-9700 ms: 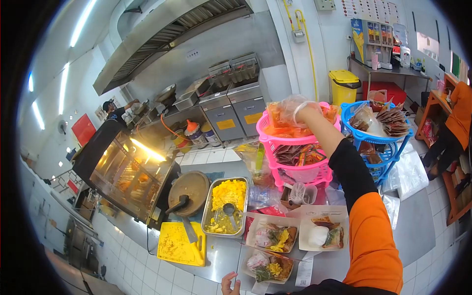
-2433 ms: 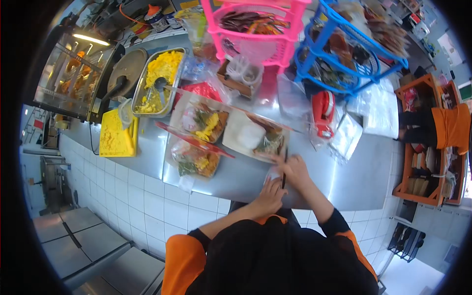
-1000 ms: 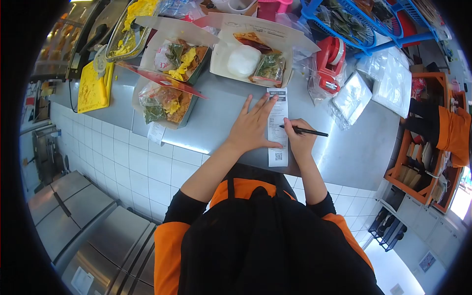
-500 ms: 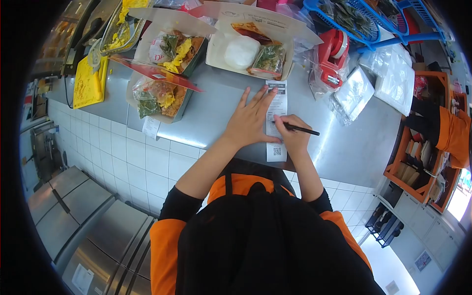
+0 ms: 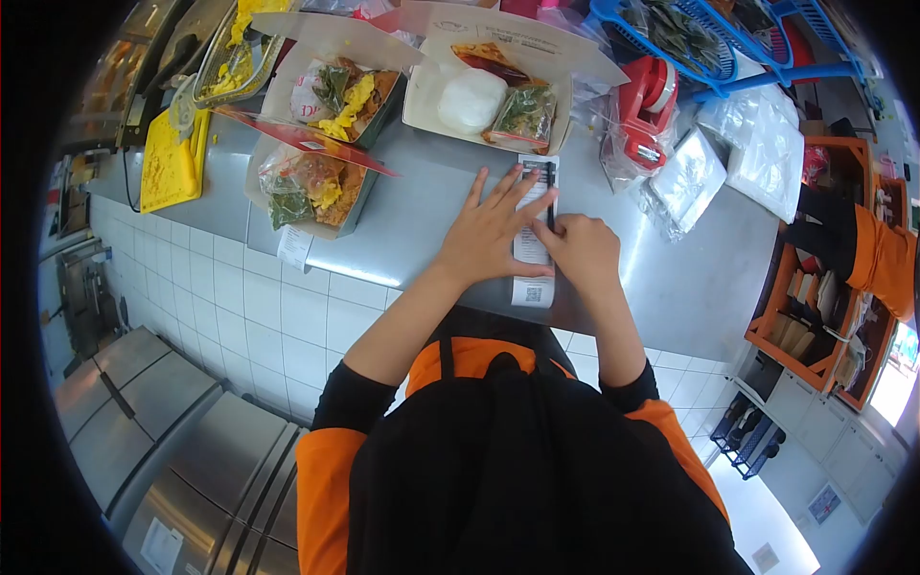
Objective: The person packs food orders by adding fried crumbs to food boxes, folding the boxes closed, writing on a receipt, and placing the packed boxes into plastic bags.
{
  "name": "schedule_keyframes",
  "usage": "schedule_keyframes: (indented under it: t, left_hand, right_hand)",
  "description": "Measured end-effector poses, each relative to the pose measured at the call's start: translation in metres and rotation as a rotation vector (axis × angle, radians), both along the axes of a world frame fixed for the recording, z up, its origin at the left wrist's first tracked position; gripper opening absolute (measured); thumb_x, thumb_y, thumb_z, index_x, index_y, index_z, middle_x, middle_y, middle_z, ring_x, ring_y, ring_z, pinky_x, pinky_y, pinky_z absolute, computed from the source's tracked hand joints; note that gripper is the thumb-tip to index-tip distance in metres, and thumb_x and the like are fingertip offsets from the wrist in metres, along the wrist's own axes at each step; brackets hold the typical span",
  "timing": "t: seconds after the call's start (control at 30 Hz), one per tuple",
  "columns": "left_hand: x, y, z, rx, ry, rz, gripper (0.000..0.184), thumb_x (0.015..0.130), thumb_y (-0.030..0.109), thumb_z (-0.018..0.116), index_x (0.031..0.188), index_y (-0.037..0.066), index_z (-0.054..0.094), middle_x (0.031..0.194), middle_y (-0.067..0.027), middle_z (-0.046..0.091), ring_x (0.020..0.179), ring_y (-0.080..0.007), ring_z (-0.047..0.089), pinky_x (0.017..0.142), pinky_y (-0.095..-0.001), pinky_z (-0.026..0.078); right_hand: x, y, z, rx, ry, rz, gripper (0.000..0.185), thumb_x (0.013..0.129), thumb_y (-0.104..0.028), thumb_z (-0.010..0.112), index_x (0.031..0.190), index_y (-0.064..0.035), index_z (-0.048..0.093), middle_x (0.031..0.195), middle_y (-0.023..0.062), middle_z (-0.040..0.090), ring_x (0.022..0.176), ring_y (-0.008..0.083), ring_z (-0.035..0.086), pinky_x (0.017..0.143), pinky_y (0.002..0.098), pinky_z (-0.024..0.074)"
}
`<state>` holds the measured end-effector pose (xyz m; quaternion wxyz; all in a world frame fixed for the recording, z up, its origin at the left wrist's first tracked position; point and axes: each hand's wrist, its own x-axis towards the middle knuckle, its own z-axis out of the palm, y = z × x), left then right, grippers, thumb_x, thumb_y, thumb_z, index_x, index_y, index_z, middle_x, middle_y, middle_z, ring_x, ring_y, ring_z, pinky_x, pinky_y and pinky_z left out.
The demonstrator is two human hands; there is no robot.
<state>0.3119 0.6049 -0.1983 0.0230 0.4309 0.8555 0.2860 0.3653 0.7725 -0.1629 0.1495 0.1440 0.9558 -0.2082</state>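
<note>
A printed paper receipt (image 5: 533, 270) lies on the steel table (image 5: 383, 206) near its front edge. My left hand (image 5: 489, 233) rests spread over the receipt's left side, its fingertips on the paper. At the receipt's right side my right hand (image 5: 583, 251) is closed round a black pen (image 5: 552, 182), whose upper part points away from me; the rest is hidden by my fingers. Just beyond the receipt sits an open food box (image 5: 436, 101) with a white wrapped ball and a packet of greens. Two more filled boxes (image 5: 331, 182) stand to the left.
A red tape dispenser (image 5: 648, 110), clear plastic bags (image 5: 767, 144) and a blue basket rack (image 5: 704, 57) are at the right. A yellow cutting board (image 5: 171, 168) and a metal tray of yellow food (image 5: 230, 77) are at the left. A person in orange (image 5: 884, 249) stands far right.
My right hand has turned, and the pen has swung from pointing right to pointing away from me. My left hand has stayed on the receipt.
</note>
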Motion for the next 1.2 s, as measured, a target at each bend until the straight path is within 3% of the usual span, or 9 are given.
schedule_keyframes:
  t: [0.1,0.23,0.33,0.63,0.9,1.03,1.07,1.17,1.2]
  left_hand:
    - [-0.001,0.003,0.0,-0.03,0.013,0.029,0.084,0.07,0.066,0.067,0.139,0.023,0.047,0.149,-0.0095,0.037,0.14,-0.0296,0.031,0.113,-0.0589,0.015]
    - [0.008,0.001,-0.005,-0.075,0.11,0.051,0.067,0.077,0.056,0.066,0.133,0.023,0.053,0.148,-0.0098,0.038,0.14,-0.0315,0.03,0.111,-0.0611,0.017]
    - [0.028,-0.01,-0.007,-0.122,0.092,0.13,0.062,0.08,0.049,0.065,0.133,0.019,0.053,0.149,-0.0108,0.038,0.14,-0.0308,0.03,0.111,-0.0615,0.018]
    - [0.07,-0.082,0.006,-0.257,-0.042,0.377,0.061,0.084,0.037,0.062,0.137,0.012,0.048,0.153,-0.0176,0.028,0.144,-0.0349,0.022,0.113,-0.0582,0.015]
    - [-0.099,-0.024,-0.035,-0.12,0.136,0.395,0.049,0.091,0.027,0.058,0.139,0.017,0.048,0.152,-0.012,0.033,0.142,-0.0344,0.025,0.113,-0.0594,0.017]
    - [-0.128,-0.003,-0.006,0.047,0.206,0.32,0.047,0.093,0.029,0.059,0.138,0.02,0.05,0.154,-0.0113,0.031,0.143,-0.0334,0.024,0.112,-0.0601,0.015]
    - [-0.126,0.001,0.007,0.069,0.317,0.377,0.044,0.095,0.03,0.057,0.136,0.015,0.053,0.148,-0.0106,0.041,0.138,-0.0285,0.035,0.113,-0.0505,0.023]
    - [-0.115,-0.011,0.003,0.606,-0.543,0.15,0.041,0.096,0.029,0.057,0.131,0.009,0.057,0.137,-0.0098,0.053,0.129,-0.0227,0.046,0.108,-0.0377,0.033]
    - [-0.095,-0.016,0.015,0.531,-0.655,0.124,0.041,0.097,0.031,0.055,0.129,0.006,0.058,0.132,-0.0095,0.057,0.125,-0.021,0.049,0.106,-0.0338,0.035]
  right_hand:
    - [-0.02,0.011,-0.009,-0.155,0.299,-0.113,0.027,0.088,-0.031,0.061,0.078,-0.0064,0.066,0.064,0.0147,0.063,0.064,0.0351,0.064,0.061,0.0423,0.0509]
    - [-0.046,-0.009,0.012,-0.254,0.73,-0.108,0.012,0.085,-0.021,0.066,0.091,-0.0115,0.065,0.116,0.0164,0.054,0.088,0.034,0.063,0.071,0.0422,0.0521]
    - [-0.049,-0.014,0.009,-0.073,0.597,0.041,0.013,0.084,-0.015,0.069,0.094,-0.0085,0.064,0.132,0.0155,0.038,0.105,0.0356,0.056,0.083,0.0411,0.0505]
    - [0.073,0.03,-0.021,-0.199,0.784,-0.064,0.014,0.08,0.001,0.067,0.091,-0.0051,0.06,0.137,0.0221,0.044,0.117,0.041,0.053,0.092,0.0401,0.0491]
    - [0.127,0.038,-0.022,-0.386,0.651,-0.161,0.02,0.078,0.006,0.065,0.094,-0.005,0.058,0.131,0.0226,0.054,0.116,0.0383,0.057,0.094,0.0396,0.0473]
    - [0.126,0.033,-0.005,-0.403,0.624,-0.102,0.04,0.086,-0.009,0.062,0.126,-0.01,0.055,0.131,0.0236,0.054,0.119,0.0375,0.055,0.098,0.0415,0.0439]
    - [0.125,0.036,-0.032,-0.469,0.735,-0.191,0.051,0.092,-0.018,0.059,0.14,-0.0102,0.044,0.123,0.0209,0.06,0.112,0.0319,0.06,0.094,0.0378,0.0462]
    - [0.108,0.03,-0.007,-0.668,0.526,-0.507,0.039,0.095,-0.022,0.057,0.129,-0.0038,0.054,0.113,0.0166,0.066,0.102,0.0263,0.065,0.09,0.033,0.048]
    - [0.109,0.031,-0.006,-0.655,0.465,-0.525,0.035,0.096,-0.022,0.056,0.124,-0.0026,0.057,0.11,0.0154,0.067,0.099,0.0253,0.065,0.089,0.0315,0.0481]
